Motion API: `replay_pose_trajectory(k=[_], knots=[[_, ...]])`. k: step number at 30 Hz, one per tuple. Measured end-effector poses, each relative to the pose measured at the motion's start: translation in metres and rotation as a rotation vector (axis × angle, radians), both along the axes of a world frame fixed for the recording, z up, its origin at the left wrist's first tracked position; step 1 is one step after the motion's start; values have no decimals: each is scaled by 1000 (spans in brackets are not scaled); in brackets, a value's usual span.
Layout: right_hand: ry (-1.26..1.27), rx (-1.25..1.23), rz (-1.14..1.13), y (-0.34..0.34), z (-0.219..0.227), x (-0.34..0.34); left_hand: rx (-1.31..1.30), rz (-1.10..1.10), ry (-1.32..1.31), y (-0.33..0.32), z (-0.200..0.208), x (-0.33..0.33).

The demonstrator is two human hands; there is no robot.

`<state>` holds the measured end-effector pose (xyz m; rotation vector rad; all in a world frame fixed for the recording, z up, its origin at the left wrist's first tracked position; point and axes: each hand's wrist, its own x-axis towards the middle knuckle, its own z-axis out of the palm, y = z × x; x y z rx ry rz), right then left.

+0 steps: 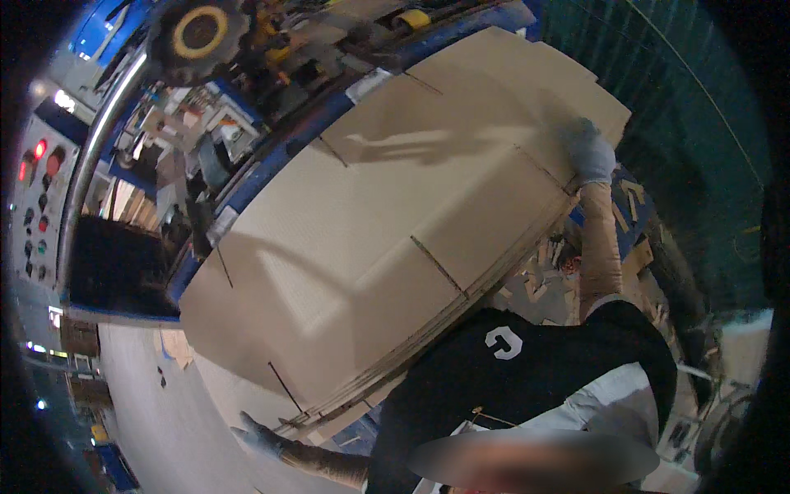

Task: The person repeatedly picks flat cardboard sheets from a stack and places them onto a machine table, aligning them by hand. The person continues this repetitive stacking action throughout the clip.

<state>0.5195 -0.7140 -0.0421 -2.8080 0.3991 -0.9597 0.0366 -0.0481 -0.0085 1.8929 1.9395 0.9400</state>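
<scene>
A stack of flat brown cardboard sheets with dark slots cut into the edges lies slantwise in front of me. My left hand, in a grey-blue glove, is beside the stack's near left corner with its fingers stretched out. Whether it touches the sheets I cannot tell. At the far right end, my right hand, gloved alike, is over the top sheet near its edge. Motion smears its fingers, so their grip does not show. Shadows fall across the cardboard.
A blue-framed machine with a round black handwheel runs along the stack's far side. At left stand a control panel with lit red buttons and a curved metal rail. Cardboard scraps lie below my right arm. A dark green curtain-like surface hangs at right.
</scene>
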Motion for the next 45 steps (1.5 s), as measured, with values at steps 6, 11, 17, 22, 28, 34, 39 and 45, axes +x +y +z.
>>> replay_pose_trajectory(k=[6, 11, 17, 22, 28, 34, 39, 45], knots=[[-532, 1100, 284, -35, -2, 45, 204, 134, -799, 1, 16, -21], [-277, 976, 380, -18, 57, 22, -40, -173, -1195, 2, 17, -15], [-80, 740, 653, 79, 113, -139, -32, -525, -1022, -56, 38, 6], [116, -304, 1425, 126, 82, -166, 212, -1072, -125, -147, 40, 66], [152, -530, 1586, 147, 69, -125, 329, -1505, 505, -157, 54, 113], [274, -496, 1582, 180, 89, -89, 531, -1470, 492, -130, 44, 134], [190, -521, 1706, 207, 91, -79, 552, -1445, 298, -89, 45, 150], [239, -479, 1611, 222, 83, -46, 599, -1413, 308, -69, 42, 148]])
